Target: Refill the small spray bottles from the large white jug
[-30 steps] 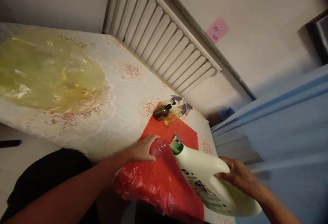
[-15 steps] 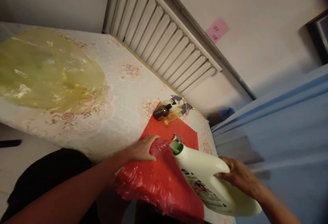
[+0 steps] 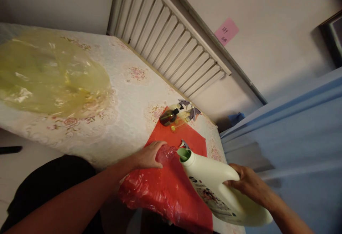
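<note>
My left hand [image 3: 148, 155] is wrapped around a clear plastic bottle [image 3: 165, 154] that looks reddish over the red sheet [image 3: 187, 177]. The bottle is uncapped, and its neck points right. Tilted toward it is a large cream-coloured jug [image 3: 211, 184] with a printed label, gripped by its handle in my right hand [image 3: 248, 184]. The jug's green pouring spout [image 3: 183, 154] meets or nearly meets the bottle's mouth; whether liquid flows I cannot tell. Just behind the spout lies a spray trigger head [image 3: 184, 143], partly hidden.
Two spray bottles, one dark [image 3: 169, 117] and one yellowish [image 3: 179, 122], lie at the table's far edge. A yellow plastic bag [image 3: 53, 77] covers the left of the flowered tablecloth [image 3: 128, 102]. A radiator [image 3: 165, 37] stands behind; a blue curtain [image 3: 299, 137] hangs on the right.
</note>
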A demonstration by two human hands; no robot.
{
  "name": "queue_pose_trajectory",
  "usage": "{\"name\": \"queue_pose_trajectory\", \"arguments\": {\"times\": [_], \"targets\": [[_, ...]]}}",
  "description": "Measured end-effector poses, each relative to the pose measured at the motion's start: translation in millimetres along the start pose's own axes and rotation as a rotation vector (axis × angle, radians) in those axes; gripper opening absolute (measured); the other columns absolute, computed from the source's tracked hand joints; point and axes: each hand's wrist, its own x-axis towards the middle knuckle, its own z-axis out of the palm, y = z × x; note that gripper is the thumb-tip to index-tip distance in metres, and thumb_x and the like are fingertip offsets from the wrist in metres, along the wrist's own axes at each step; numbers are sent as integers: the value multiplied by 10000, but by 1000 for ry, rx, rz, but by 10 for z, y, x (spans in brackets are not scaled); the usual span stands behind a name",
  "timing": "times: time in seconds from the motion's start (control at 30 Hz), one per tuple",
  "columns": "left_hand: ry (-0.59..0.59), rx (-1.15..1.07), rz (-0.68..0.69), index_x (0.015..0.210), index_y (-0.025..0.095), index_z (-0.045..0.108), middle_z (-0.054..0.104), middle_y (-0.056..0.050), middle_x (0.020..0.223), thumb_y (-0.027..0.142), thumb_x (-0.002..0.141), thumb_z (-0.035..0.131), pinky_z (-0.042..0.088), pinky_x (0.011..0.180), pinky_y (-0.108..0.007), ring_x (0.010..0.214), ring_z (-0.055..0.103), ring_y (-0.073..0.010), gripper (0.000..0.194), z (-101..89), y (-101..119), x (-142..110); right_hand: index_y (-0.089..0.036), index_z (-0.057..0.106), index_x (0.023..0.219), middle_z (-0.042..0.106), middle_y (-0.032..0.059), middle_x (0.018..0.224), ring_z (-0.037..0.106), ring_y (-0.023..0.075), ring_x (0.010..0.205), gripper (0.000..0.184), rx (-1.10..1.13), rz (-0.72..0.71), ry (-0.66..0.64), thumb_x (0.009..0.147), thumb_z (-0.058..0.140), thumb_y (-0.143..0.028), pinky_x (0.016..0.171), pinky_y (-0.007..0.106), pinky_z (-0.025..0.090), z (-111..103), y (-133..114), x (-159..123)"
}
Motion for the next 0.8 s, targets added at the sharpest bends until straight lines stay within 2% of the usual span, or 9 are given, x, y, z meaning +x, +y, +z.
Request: {"name": "queue_pose_trajectory", "arguments": {"times": [0.4, 0.8], "targets": [[1, 7, -1, 1358, 233, 357, 461, -108, 1388, 245, 590, 738, 343, 1093, -428, 1291, 437, -299, 858, -16, 25, -2, -196, 639, 867, 742, 20, 824, 684, 224, 756, 210, -18, 3, -2, 707, 646, -331, 618, 259, 491, -2, -28, 7], [4, 18, 3, 1362, 185, 361, 459, -131, 1386, 232, 584, 740, 335, 1106, -422, 1294, 432, -293, 866, -3, 16, 2, -186, 637, 853, 737, 23, 813, 672, 220, 734, 213, 7, -17, -18, 705, 645, -339, 602, 255, 491, 2, -34, 10]]}}
